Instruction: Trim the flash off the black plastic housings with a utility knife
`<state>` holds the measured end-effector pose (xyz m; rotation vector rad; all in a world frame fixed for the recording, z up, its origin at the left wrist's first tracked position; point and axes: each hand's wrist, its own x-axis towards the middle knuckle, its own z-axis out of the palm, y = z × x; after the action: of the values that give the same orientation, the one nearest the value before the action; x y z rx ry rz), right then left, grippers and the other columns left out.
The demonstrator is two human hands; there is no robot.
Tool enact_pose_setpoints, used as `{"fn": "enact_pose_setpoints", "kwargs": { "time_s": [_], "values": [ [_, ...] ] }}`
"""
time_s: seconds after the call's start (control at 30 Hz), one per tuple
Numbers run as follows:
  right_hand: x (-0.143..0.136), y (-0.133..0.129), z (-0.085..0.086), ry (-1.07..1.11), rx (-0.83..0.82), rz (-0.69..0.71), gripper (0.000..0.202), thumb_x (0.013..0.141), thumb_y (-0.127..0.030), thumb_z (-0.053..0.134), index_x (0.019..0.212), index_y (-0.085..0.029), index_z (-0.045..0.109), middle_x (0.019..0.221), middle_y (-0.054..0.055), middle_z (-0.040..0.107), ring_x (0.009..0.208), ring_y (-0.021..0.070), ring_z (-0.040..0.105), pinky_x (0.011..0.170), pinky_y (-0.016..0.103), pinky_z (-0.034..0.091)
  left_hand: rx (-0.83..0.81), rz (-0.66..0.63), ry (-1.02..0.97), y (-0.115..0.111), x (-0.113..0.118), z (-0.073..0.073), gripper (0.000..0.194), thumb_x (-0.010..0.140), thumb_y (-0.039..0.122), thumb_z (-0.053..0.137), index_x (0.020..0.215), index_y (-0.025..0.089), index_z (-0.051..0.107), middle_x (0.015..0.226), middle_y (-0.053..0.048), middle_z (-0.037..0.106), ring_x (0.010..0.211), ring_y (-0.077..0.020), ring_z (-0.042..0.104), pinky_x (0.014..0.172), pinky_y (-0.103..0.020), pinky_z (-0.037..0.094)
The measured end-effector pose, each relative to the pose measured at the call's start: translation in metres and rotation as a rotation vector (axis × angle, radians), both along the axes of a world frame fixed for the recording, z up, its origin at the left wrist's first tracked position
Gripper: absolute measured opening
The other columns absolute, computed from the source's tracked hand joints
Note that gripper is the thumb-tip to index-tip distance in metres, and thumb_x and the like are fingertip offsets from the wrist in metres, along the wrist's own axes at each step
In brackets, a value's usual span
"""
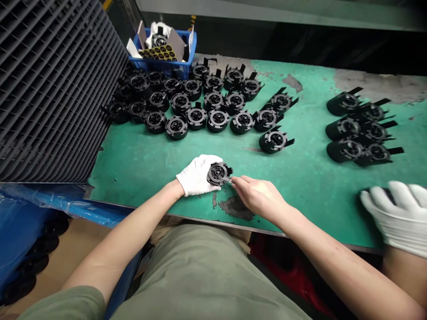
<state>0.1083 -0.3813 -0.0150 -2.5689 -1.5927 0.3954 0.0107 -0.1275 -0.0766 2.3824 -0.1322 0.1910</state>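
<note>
My left hand (pixel 197 176), in a white glove, is closed around a black round plastic housing (pixel 218 173). The housing's ribbed face is turned up toward me, and a small tab sticks out at its upper right. From the other side, the bare fingers of my right hand (pixel 256 194) pinch a thin metal tool (pixel 227 179). Its tip meets the housing's lower right rim; the rest of the tool is hidden in my fingers. Both hands are above the near edge of the green table (pixel 160 178).
Several similar black housings (pixel 218 119) stand in rows behind my hands. A second group (pixel 345 129) stands at the right, near a co-worker's white-gloved hand (pixel 400 215). A blue bin (pixel 182 69) is at the back. Stacked black grid trays (pixel 50 89) rise at the left.
</note>
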Motion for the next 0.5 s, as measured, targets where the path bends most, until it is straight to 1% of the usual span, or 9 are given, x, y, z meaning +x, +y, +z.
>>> {"fn": "enact_pose_setpoints", "kwargs": {
  "time_s": [0.07, 0.1, 0.13, 0.2, 0.27, 0.3, 0.4, 0.5],
  "values": [
    [0.005, -0.004, -0.001, 0.014, 0.063, -0.03, 0.042, 0.119, -0.04, 0.036, 0.134, -0.022, 0.071, 0.107, 0.008, 0.078, 0.086, 0.0197, 0.072, 0.066, 0.031, 0.044, 0.004, 0.055, -0.005, -0.004, -0.003, 0.0, 0.096, 0.064, 0.057, 0.104, 0.14, 0.021, 0.057, 0.143, -0.017, 0.068, 0.135, -0.0398, 0.067, 0.118, -0.058, 0.055],
    [0.006, -0.007, -0.001, 0.02, 0.101, -0.057, 0.044, 0.119, -0.039, 0.033, 0.142, -0.022, 0.067, 0.113, 0.009, 0.078, 0.095, 0.0199, 0.074, 0.073, 0.031, 0.049, 0.005, 0.105, -0.006, -0.008, -0.006, 0.0, 0.095, 0.063, 0.064, 0.104, 0.135, 0.021, 0.06, 0.139, -0.017, 0.069, 0.131, -0.0401, 0.068, 0.116, -0.058, 0.056],
    [0.005, -0.011, 0.0, 0.029, 0.149, -0.088, 0.046, 0.12, -0.036, 0.032, 0.149, -0.021, 0.063, 0.115, 0.01, 0.077, 0.099, 0.0197, 0.074, 0.08, 0.031, 0.053, 0.009, 0.165, -0.004, -0.012, -0.009, 0.0, 0.094, 0.061, 0.071, 0.103, 0.13, 0.022, 0.062, 0.134, -0.016, 0.07, 0.127, -0.04, 0.07, 0.113, -0.058, 0.057],
    [0.0, -0.019, 0.001, 0.057, 0.243, -0.143, 0.048, 0.12, -0.034, 0.032, 0.158, -0.02, 0.058, 0.112, 0.01, 0.073, 0.098, 0.0194, 0.072, 0.085, 0.031, 0.055, 0.03, 0.295, 0.01, -0.023, -0.019, 0.001, 0.092, 0.054, 0.081, 0.1, 0.116, 0.022, 0.065, 0.121, -0.014, 0.071, 0.116, -0.0382, 0.072, 0.106, -0.054, 0.06],
    [-0.011, -0.025, 0.001, 0.087, 0.29, -0.167, 0.048, 0.119, -0.034, 0.037, 0.159, -0.02, 0.059, 0.104, 0.008, 0.07, 0.09, 0.0202, 0.07, 0.083, 0.032, 0.056, 0.065, 0.378, 0.03, -0.031, -0.029, 0.001, 0.094, 0.049, 0.085, 0.099, 0.11, 0.022, 0.065, 0.114, -0.012, 0.07, 0.109, -0.0361, 0.072, 0.1, -0.051, 0.061],
    [-0.018, -0.028, 0.0, 0.099, 0.288, -0.169, 0.048, 0.118, -0.035, 0.039, 0.159, -0.019, 0.06, 0.101, 0.008, 0.068, 0.087, 0.0212, 0.068, 0.081, 0.033, 0.057, 0.078, 0.395, 0.038, -0.034, -0.034, 0.001, 0.096, 0.048, 0.087, 0.098, 0.109, 0.022, 0.065, 0.112, -0.011, 0.069, 0.106, -0.035, 0.072, 0.097, -0.05, 0.062],
    [-0.037, -0.03, -0.005, 0.111, 0.254, -0.179, 0.048, 0.118, -0.037, 0.04, 0.155, -0.017, 0.063, 0.098, 0.01, 0.067, 0.089, 0.0243, 0.067, 0.081, 0.036, 0.058, 0.085, 0.405, 0.044, -0.034, -0.041, 0.001, 0.097, 0.049, 0.096, 0.091, 0.105, 0.021, 0.066, 0.105, -0.009, 0.068, 0.097, -0.0307, 0.072, 0.087, -0.046, 0.063],
    [-0.047, -0.029, -0.011, 0.086, 0.234, -0.21, 0.048, 0.118, -0.039, 0.038, 0.151, -0.018, 0.066, 0.093, 0.009, 0.066, 0.089, 0.0253, 0.066, 0.08, 0.037, 0.056, 0.074, 0.379, 0.018, -0.026, -0.039, 0.001, 0.092, 0.048, 0.104, 0.082, 0.087, 0.023, 0.062, 0.091, -0.006, 0.065, 0.086, -0.0283, 0.07, 0.082, -0.046, 0.062]
  ]
}}
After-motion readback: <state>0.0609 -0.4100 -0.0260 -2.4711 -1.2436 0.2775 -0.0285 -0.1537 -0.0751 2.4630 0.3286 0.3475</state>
